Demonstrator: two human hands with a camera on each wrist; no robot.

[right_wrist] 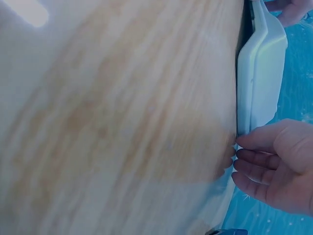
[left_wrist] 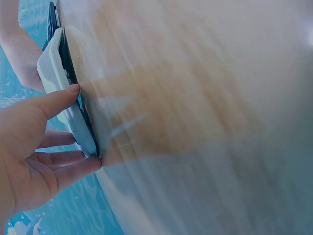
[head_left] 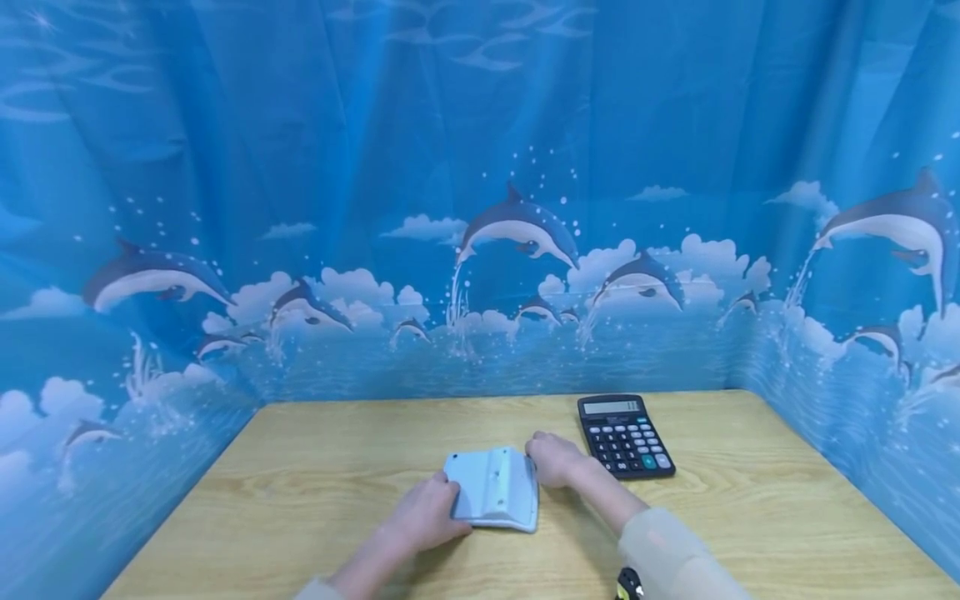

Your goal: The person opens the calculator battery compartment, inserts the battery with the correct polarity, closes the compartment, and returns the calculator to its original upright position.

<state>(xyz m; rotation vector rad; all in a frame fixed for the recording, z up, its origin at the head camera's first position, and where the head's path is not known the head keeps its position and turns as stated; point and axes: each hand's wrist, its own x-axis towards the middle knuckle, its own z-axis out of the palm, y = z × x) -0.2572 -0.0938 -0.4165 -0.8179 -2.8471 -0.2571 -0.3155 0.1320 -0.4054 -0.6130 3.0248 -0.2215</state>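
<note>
A white-backed calculator (head_left: 480, 492) lies back side up on the wooden table, small screw holes showing on its raised back. My left hand (head_left: 431, 512) grips its left end; in the left wrist view the thumb (left_wrist: 66, 98) is on one edge and the fingers (left_wrist: 73, 171) are round the other. At the far right end is my right hand (head_left: 557, 460). In the right wrist view its thumb (right_wrist: 259, 139) touches the corner of the white casing (right_wrist: 266, 83), while the other fingers are loosely bent below, holding nothing. The calculator's face is hidden underneath.
A black calculator (head_left: 626, 437) lies face up just right of my right hand, its display toward the back. The wooden table (head_left: 337, 450) meets a blue dolphin-print curtain (head_left: 450, 358) at its back and sides. A small black and yellow item (head_left: 628, 583) shows by the right sleeve.
</note>
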